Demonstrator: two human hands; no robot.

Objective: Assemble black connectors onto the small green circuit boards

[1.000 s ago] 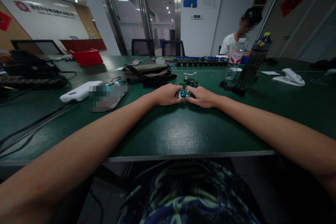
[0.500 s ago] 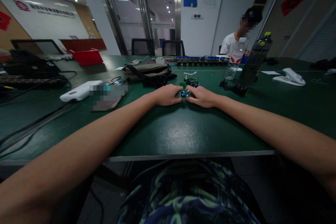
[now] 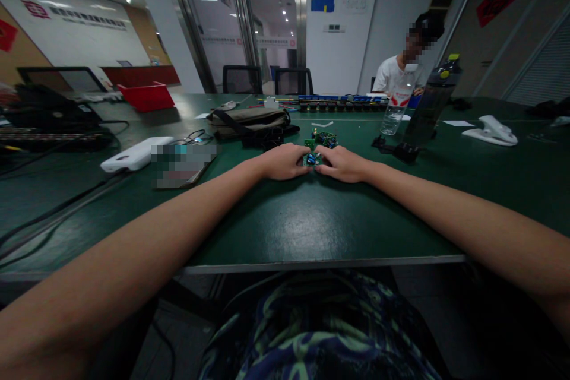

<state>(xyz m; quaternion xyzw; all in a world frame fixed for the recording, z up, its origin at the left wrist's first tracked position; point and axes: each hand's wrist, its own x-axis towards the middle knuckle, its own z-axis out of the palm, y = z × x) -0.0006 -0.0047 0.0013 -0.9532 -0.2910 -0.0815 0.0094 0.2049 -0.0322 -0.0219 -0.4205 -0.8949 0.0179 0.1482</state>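
Hardly anything had moved since the earlier frame: both hands kept their place over the desk (image 3: 307, 219), with no clear shift of the piece between them. That piece, a small circuit board (image 3: 311, 159) carrying a blue-and-black part, sat between the fingertips, near the middle of the desk. Left hand (image 3: 287, 161) and right hand (image 3: 342, 165) each seemed to pinch one side, thumb nearest the wearer, forefinger on the far side; the other fingers were mostly hidden. Whether the board touched the desk could not be told.

Just beyond lay a cluster of green boards (image 3: 326, 139), with a bag (image 3: 249, 122) farther off to the left. Judging by the grip, the step in hand was holding and steadying the board; any next move called for an even pinch from both sides, clear of the raised parts.
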